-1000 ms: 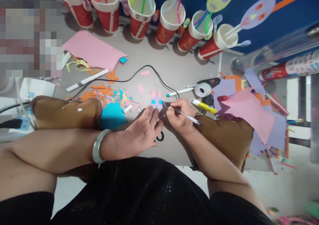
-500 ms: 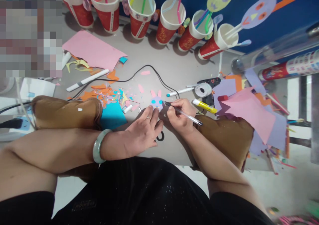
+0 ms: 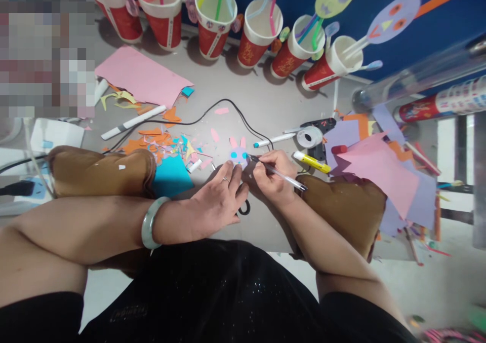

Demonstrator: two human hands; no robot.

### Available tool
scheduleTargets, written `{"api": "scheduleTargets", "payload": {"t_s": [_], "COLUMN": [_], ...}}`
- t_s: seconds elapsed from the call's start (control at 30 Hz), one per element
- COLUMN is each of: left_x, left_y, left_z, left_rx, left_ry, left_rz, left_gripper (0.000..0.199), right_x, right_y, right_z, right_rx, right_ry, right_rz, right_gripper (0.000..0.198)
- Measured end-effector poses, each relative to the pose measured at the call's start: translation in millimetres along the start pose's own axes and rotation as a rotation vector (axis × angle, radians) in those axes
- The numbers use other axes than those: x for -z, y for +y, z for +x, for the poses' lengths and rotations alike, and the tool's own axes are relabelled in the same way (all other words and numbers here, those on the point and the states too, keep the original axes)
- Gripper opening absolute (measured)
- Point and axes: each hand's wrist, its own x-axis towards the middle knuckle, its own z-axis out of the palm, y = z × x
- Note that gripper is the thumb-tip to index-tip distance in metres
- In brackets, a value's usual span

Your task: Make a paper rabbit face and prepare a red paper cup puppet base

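A small lilac paper rabbit face (image 3: 239,156), with pink ears and blue round eyes, lies flat on the table in the middle. My left hand (image 3: 220,198) rests with fingers stretched out and apart, its fingertips pressing on the lower edge of the face. My right hand (image 3: 275,177) is closed round a clear-barrelled pen (image 3: 283,174), whose dark tip touches or nearly touches the right blue eye. Beneath my left hand shows a black loop (image 3: 245,207), perhaps a scissors handle; the rest of it is mostly hidden.
Red-and-white paper cups (image 3: 216,39) with straws line the back. Coloured paper scraps (image 3: 155,143) and a blue sheet (image 3: 172,175) lie left. A black cable (image 3: 205,112) crosses the table. Tape (image 3: 309,137), a yellow glue-like tube (image 3: 312,162) and pink paper (image 3: 383,170) lie right. Brown cushions (image 3: 100,173) flank my arms.
The pen and my right hand have shifted very slightly left. My left hand and the paper rabbit face stay in the same place.
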Motion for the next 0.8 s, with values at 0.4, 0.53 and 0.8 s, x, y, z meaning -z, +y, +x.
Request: {"api": "scheduleTargets", "payload": {"t_s": [0.4, 0.53, 0.8], "left_x": [-1, 2, -10], "left_y": [1, 2, 4], "left_z": [1, 1, -1], "left_rx": [0.009, 0.003, 0.005], "left_ry": [0.021, 0.032, 0.093], "left_rz": [0.07, 0.121, 0.166], "left_gripper": [0.087, 0.08, 0.085], "right_x": [2, 3, 5], "right_y": [-2, -4, 0], "right_z": [-1, -3, -4], "right_rx": [0.057, 0.028, 0.047], "right_ry": [0.044, -0.031, -0.05], "right_rz": [0.132, 0.126, 0.066], "right_gripper": [0.013, 0.01, 0.009]}}
